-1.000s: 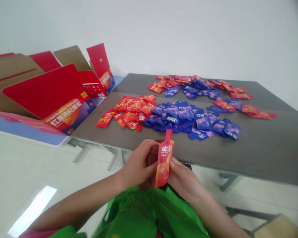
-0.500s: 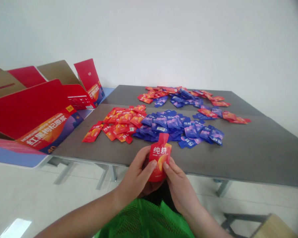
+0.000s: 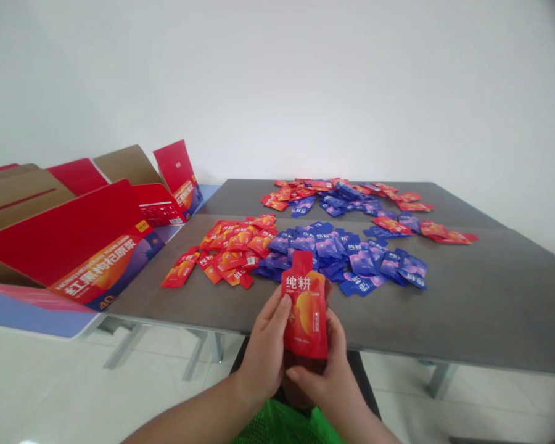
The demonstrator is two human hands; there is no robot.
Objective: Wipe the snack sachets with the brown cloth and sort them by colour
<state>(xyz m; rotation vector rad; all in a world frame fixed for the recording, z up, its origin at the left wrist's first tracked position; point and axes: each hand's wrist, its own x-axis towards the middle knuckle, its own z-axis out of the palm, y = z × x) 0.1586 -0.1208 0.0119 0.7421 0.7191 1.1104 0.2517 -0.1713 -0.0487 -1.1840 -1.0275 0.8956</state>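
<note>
Both hands hold one red pouch (image 3: pixel 305 308) upright in front of me, its face with white characters turned toward the camera. My left hand (image 3: pixel 263 351) grips its left edge with the thumb on the front. My right hand (image 3: pixel 326 370) cups its lower right side from below. Beyond it, on the grey table (image 3: pixel 490 308), lie a heap of red pouches (image 3: pixel 231 246) and a heap of blue pouches (image 3: pixel 346 253).
A mixed spread of red and blue pouches (image 3: pixel 351 194) lies farther back on the table. Open red cardboard boxes (image 3: pixel 74 240) with raised flaps stand at the left on a blue surface. A green mesh bag (image 3: pixel 287 428) sits in my lap. White floor below.
The pouch has turned from edge-on to face the camera and risen a little. My hands shifted from its sides to lower grips. The view tilted upward.
</note>
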